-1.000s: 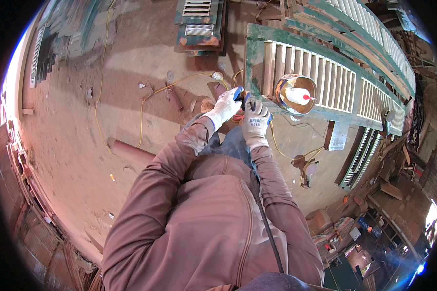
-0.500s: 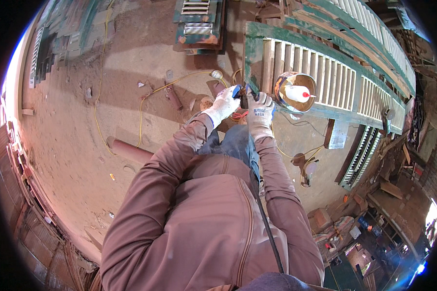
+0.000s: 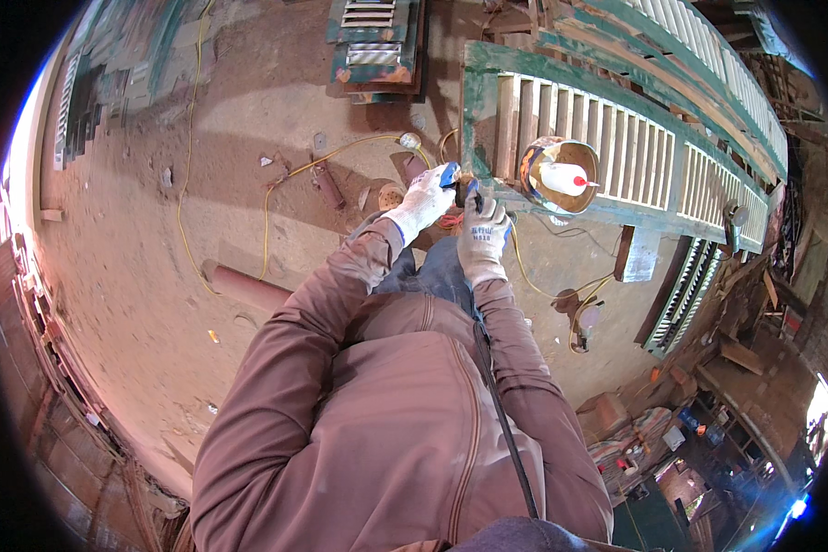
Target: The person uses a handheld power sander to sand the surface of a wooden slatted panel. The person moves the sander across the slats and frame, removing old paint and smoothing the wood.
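Observation:
Both my hands wear white work gloves and grip a small blue power tool [image 3: 453, 177] at the near corner of a green louvred shutter frame [image 3: 488, 110]. My left hand [image 3: 421, 202] holds the tool's blue body from the left. My right hand [image 3: 484, 237] wraps its dark handle just below the frame's edge. The tool's head touches the frame's lower left corner. A metal bowl [image 3: 561, 166] with a white bottle in it rests on the shutter to the right of my hands.
A yellow cable [image 3: 267, 198] snakes over the dusty concrete floor. A reddish pipe [image 3: 248, 287] lies to the left of my arm. More green shutters [image 3: 690, 46] are stacked behind, another one [image 3: 681, 294] leans at right, and a small louvred panel [image 3: 373, 41] lies at the top.
My hands have shifted slightly up and to the left along the shutter's corner, still gripping the tool. Nothing else has moved.

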